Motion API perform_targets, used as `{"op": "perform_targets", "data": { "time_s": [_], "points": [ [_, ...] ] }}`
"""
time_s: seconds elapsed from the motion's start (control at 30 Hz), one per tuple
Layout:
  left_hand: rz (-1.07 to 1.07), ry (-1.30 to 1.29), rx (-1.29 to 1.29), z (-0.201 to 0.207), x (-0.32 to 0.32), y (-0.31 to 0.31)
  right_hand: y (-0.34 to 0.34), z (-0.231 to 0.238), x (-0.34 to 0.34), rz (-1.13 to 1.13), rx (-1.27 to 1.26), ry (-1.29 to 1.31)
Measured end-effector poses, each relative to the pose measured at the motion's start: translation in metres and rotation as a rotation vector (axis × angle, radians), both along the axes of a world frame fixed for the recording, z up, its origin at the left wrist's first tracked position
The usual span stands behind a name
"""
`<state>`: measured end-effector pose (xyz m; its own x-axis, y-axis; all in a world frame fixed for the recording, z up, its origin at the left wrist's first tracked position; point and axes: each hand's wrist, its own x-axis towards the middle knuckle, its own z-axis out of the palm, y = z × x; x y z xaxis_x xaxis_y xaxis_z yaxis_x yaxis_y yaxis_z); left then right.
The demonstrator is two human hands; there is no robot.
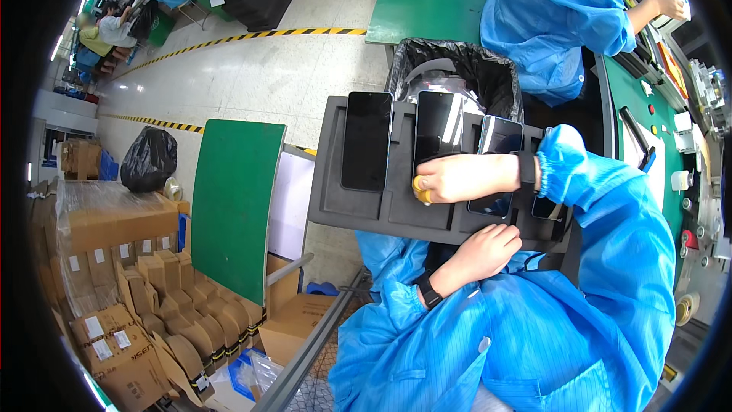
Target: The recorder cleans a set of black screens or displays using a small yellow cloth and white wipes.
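A dark grey foam tray rests tilted in front of me, with black phones lying in its slots. The left phone lies untouched. My right hand reaches across from the right, with yellow finger cots on its fingertips, and pinches the lower end of the middle phone. A third phone is partly hidden under that hand and wrist. My left hand, a black band on its wrist, curls around the tray's near edge from below.
Just beyond the tray stands a bin lined with a black bag. A co-worker in a blue gown stands at the green workbench on the right. A green panel, cardboard boxes and a black sack lie left.
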<state>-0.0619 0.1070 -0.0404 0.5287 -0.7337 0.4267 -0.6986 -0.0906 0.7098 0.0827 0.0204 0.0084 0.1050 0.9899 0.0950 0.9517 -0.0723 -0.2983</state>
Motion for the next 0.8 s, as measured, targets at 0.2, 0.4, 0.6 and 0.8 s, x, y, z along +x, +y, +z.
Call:
{"op": "perform_targets", "data": {
  "time_s": [0.2, 0.4, 0.6, 0.8],
  "points": [
    [0.005, -0.022, 0.008, 0.0, 0.001, 0.001, -0.056, 0.012, -0.01, -0.14, -0.097, 0.169],
    [-0.016, 0.007, 0.03, -0.001, 0.001, 0.002, -0.071, 0.02, 0.024, -0.469, 0.204, 0.135],
    [-0.044, 0.002, 0.017, 0.002, 0.002, 0.001, -0.077, 0.007, 0.073, -0.843, 0.398, 0.068],
    [-0.057, -0.005, 0.006, 0.004, 0.004, 0.003, -0.057, 0.004, 0.034, -0.942, 0.147, 0.768]
  ]
}}
